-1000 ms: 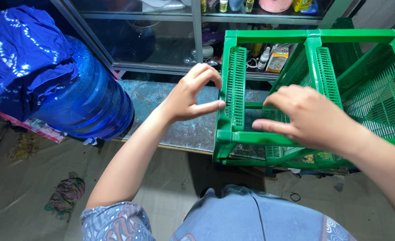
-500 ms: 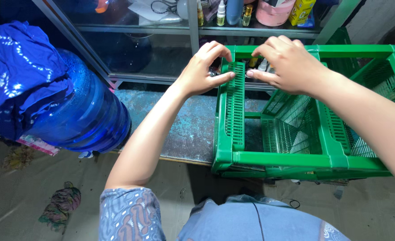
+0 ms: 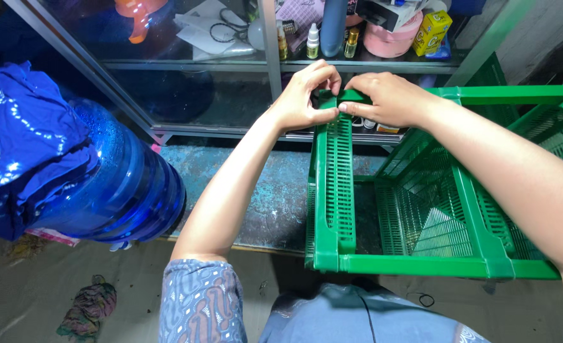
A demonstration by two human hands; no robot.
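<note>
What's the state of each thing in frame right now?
left hand: pinching rack's far corner
right hand: gripping same corner
green plastic rack: lying on its side, shelves vertical
blue water jug: on its side, blue cloth draped over
glass cabinet: stocked with small bottles

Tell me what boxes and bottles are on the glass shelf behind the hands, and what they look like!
Yellow box: small carton, shelf's right end, red and green print.
Pink tub: round, left of the yellow box.
White dropper bottle: small, above the left hand.
Amber bottle: tiny, golden cap, above the right hand.
Grey bottle: tall, between those two bottles.
Both hands pinch the green rack at its far corner.
</note>
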